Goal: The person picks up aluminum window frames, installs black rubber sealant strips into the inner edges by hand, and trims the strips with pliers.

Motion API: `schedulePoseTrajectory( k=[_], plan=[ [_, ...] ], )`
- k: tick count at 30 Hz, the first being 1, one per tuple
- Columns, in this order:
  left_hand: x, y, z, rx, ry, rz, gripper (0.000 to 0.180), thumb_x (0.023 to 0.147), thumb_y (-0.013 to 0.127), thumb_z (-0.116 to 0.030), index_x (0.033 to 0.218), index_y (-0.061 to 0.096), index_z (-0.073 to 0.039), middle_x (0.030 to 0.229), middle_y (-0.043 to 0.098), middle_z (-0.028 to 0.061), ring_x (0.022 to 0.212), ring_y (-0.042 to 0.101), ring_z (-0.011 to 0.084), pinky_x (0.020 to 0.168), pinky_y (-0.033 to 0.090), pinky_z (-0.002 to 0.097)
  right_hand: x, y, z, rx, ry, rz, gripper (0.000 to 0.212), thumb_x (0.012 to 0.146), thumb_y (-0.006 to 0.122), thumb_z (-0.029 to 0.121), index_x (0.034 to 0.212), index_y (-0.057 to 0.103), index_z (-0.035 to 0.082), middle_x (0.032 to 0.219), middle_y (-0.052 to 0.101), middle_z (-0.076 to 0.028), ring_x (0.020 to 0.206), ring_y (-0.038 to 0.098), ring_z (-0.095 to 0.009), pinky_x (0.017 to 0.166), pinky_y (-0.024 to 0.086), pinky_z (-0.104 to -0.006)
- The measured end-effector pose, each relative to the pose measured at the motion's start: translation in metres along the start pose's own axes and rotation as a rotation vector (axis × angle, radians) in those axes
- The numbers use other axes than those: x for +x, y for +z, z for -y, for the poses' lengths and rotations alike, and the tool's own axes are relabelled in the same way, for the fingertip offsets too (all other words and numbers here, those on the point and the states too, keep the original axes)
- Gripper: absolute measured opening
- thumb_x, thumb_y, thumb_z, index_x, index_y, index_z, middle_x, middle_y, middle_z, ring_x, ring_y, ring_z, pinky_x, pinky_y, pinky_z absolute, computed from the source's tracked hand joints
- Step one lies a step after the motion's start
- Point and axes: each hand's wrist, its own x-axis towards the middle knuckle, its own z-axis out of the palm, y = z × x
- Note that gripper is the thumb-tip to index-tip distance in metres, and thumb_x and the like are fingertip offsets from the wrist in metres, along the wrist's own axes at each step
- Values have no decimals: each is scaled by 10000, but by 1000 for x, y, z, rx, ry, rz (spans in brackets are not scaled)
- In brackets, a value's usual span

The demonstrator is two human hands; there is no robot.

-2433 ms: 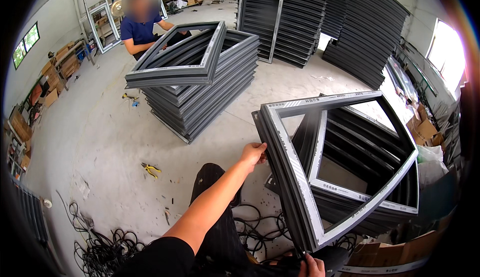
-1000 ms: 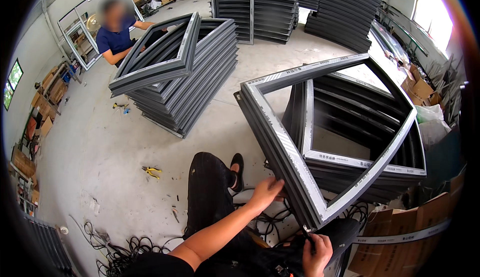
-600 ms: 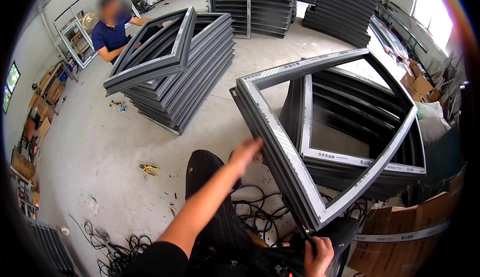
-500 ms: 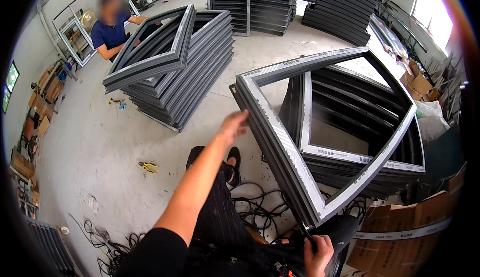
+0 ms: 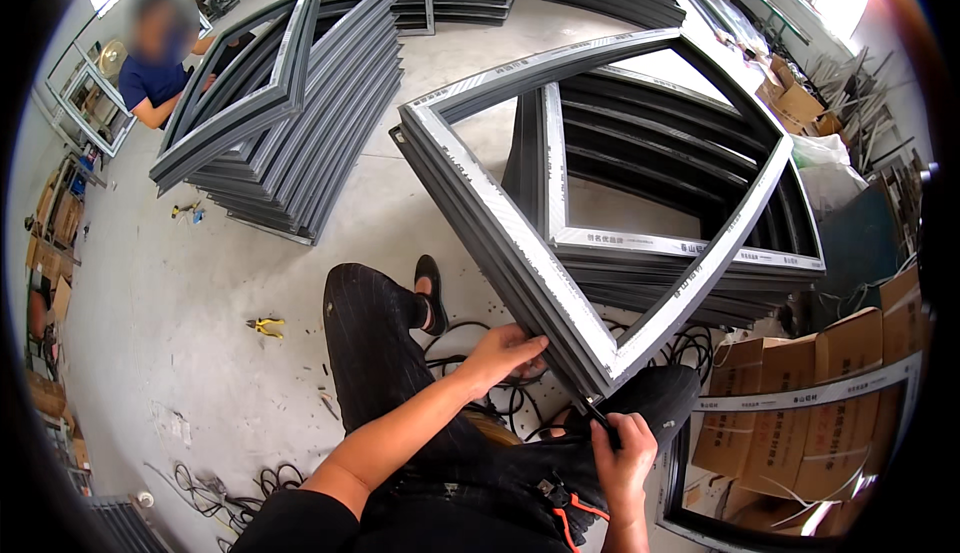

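A dark grey window frame (image 5: pixel 500 203), its face partly covered with white protective film, lies tilted across a stack of similar frames (image 5: pixel 690 250). Its nearest corner points toward my lap. My left hand (image 5: pixel 500 361) is closed around the frame's lower left side, near that corner, thumb on the outside; some fingertips are hidden. Just below the corner, my right hand (image 5: pixel 625 445) is wrapped around a slim black piece (image 5: pixel 598 415) that reaches up to the corner. Whether this is a tool handle or a strip, I cannot tell. Orange-handled pliers (image 5: pixel 572 509) lie at my lap.
Across the floor, a person in dark blue (image 5: pixel 150 83) handles a frame on another stack (image 5: pixel 310 143). Yellow-handled pliers (image 5: pixel 265 327) and tangled black cables (image 5: pixel 215 498) lie on the floor. Cardboard boxes (image 5: pixel 790 423) stand at my right behind another frame.
My left hand has come down along the frame's left side, from its upper part to near the lower corner, and closed there. My right hand stays below the corner. The view has shifted.
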Motion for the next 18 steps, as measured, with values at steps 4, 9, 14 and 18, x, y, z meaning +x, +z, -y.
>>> schedulePoseTrajectory(
  k=[4, 9, 14, 18],
  plan=[
    [-5, 4, -1, 14, 63, -29, 320, 933, 610, -300, 1051, 623, -2, 903, 662, 50, 774, 625, 109, 640, 489, 235, 0, 1, 3, 9, 3, -27, 113, 738, 707, 13, 802, 617, -10, 712, 555, -120, 631, 551, -265, 576, 431, -334],
    [-14, 18, -3, -38, -29, -70, 357, 934, 602, -328, 1084, 602, -4, 910, 648, 46, 806, 627, 121, 675, 506, 249, -6, 5, 0, 38, -35, -40, 107, 750, 683, -4, 841, 627, -3, 791, 589, -123, 729, 573, -280, 660, 458, -358],
    [-17, 32, 21, -88, 4, -45, 364, 946, 580, -322, 1121, 584, -3, 961, 639, 53, 869, 623, 130, 731, 536, 279, -8, 12, 3, -96, -47, -166, 188, 712, 709, 5, 881, 631, 27, 832, 603, -107, 774, 571, -294, 675, 462, -379],
    [-23, 55, 34, -178, 73, -70, 339, 959, 562, -283, 1132, 578, 9, 1015, 638, 62, 882, 620, 131, 752, 545, 296, -8, 17, 4, -99, 7, -185, 160, 721, 700, 2, 860, 623, 24, 839, 607, -110, 785, 568, -302, 703, 463, -379]
  ],
)
